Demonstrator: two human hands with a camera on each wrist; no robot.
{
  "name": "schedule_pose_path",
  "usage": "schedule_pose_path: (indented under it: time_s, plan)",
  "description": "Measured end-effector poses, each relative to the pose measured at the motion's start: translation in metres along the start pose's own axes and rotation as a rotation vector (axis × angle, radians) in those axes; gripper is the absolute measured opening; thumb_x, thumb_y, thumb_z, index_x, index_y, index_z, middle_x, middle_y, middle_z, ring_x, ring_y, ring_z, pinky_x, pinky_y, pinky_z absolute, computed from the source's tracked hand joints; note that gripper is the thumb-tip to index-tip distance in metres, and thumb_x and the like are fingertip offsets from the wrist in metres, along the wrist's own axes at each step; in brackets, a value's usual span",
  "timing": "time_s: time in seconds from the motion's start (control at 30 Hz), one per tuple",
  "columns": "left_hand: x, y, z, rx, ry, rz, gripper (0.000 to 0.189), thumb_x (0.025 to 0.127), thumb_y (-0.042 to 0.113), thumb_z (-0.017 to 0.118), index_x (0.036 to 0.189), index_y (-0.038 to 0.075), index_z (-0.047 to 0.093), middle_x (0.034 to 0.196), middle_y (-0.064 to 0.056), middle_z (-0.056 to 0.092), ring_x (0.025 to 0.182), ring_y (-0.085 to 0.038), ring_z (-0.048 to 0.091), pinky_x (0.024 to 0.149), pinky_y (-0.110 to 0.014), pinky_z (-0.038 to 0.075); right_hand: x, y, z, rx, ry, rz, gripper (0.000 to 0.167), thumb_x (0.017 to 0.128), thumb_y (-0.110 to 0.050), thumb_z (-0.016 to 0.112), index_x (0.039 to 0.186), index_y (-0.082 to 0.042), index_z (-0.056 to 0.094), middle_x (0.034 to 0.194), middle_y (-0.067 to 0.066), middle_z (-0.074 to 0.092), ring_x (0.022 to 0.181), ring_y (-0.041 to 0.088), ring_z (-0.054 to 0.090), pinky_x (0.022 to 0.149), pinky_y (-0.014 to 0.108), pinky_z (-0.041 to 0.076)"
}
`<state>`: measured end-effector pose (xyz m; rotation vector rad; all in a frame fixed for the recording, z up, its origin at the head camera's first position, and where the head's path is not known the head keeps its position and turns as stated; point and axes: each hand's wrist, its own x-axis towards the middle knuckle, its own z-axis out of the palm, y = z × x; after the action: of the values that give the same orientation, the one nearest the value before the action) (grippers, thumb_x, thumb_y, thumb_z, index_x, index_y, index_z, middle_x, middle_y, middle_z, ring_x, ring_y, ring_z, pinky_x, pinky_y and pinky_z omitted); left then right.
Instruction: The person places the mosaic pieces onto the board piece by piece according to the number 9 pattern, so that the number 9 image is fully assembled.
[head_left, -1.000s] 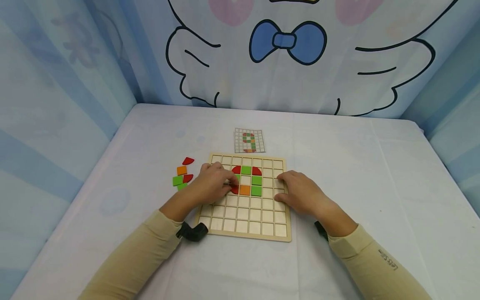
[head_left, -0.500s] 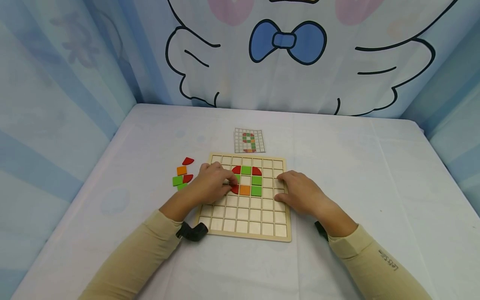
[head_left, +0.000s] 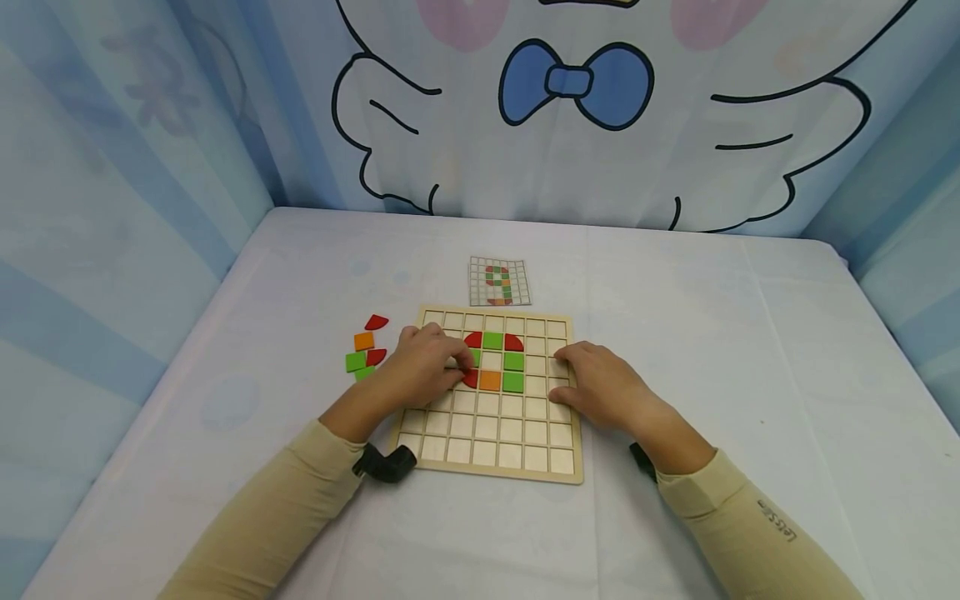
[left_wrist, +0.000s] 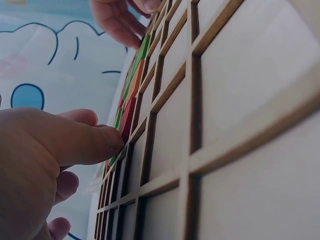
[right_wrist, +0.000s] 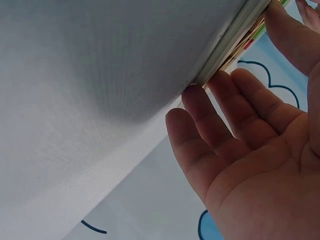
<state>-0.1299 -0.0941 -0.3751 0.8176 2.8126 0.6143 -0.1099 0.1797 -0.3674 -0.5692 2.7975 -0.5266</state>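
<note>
In the head view a square wooden grid board (head_left: 460,427) lies on the table, bearing red quarter-round, green square and orange square tiles. My left hand (head_left: 423,367) reaches over its left side. Thumb and forefinger pinch a red quarter-round tile (head_left: 470,380) sitting in a cell left of the orange tile (head_left: 490,380). The left wrist view has the thumb against that red tile (left_wrist: 128,119); part of the forefinger is hidden. My right hand (head_left: 603,383) rests at the board's right edge, fingers extended, with fingertips at the rim in the right wrist view.
Left of the board lie loose tiles: a red one (head_left: 376,322), an orange one (head_left: 363,341), another red one (head_left: 376,357) and green ones (head_left: 356,362). Behind the board is a card (head_left: 500,281) printed with a coloured grid pattern. A cartoon curtain (head_left: 570,167) hangs beyond the table.
The left fingertips have shifted very slightly at the red tile. The right hand, board and loose tiles stay in place.
</note>
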Motion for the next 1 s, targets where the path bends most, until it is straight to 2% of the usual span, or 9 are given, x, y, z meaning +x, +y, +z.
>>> schedule_pose_path:
  time_s: [0.27,0.5,0.63,0.8,1.0]
  plan:
    - [-0.001,-0.001,-0.001,0.013,0.003,-0.008,0.008,0.093,0.014,0.071,0.098,0.019,0.074,0.096,0.008,0.070,0.100,-0.021,0.050,0.094,-0.049,0.032,0.000,0.000,0.001,0.003,-0.003,0.015,0.053,0.094,-0.025,0.071,0.132,0.008,0.055,0.133,0.023,0.056,0.127,0.040,0.050,0.106,0.051,0.038]
    - [-0.005,-0.005,-0.005,0.029,0.004,-0.045,0.014,0.093,0.017,0.072,0.107,0.017,0.075,0.103,0.007,0.071,0.105,-0.022,0.051,0.092,-0.047,0.032,0.001,0.000,0.000,0.005,-0.010,0.021,0.053,0.094,-0.025,0.071,0.133,0.008,0.054,0.134,0.023,0.056,0.127,0.040,0.050,0.106,0.051,0.038]
    - [-0.007,-0.008,-0.008,0.022,0.004,-0.069,0.017,0.093,0.018,0.072,0.109,0.016,0.074,0.106,0.005,0.071,0.108,-0.022,0.051,0.091,-0.045,0.031,0.001,0.000,0.000,0.004,-0.005,0.014,0.053,0.094,-0.025,0.071,0.132,0.008,0.055,0.133,0.023,0.056,0.127,0.040,0.050,0.106,0.051,0.038]
    - [-0.010,-0.011,-0.011,0.014,0.009,-0.086,0.018,0.093,0.019,0.073,0.110,0.014,0.073,0.110,0.003,0.070,0.112,-0.023,0.051,0.097,-0.049,0.030,0.001,0.000,0.000,0.008,-0.001,0.009,0.052,0.094,-0.025,0.071,0.131,0.008,0.055,0.133,0.023,0.057,0.126,0.040,0.050,0.105,0.051,0.038]
    - [-0.014,-0.020,-0.017,-0.027,0.022,-0.085,0.019,0.093,0.016,0.073,0.111,0.010,0.072,0.108,-0.001,0.069,0.108,-0.025,0.051,0.095,-0.048,0.034,0.001,0.000,0.001,0.011,-0.001,0.012,0.052,0.094,-0.025,0.071,0.132,0.008,0.055,0.133,0.023,0.057,0.126,0.040,0.051,0.105,0.051,0.038]
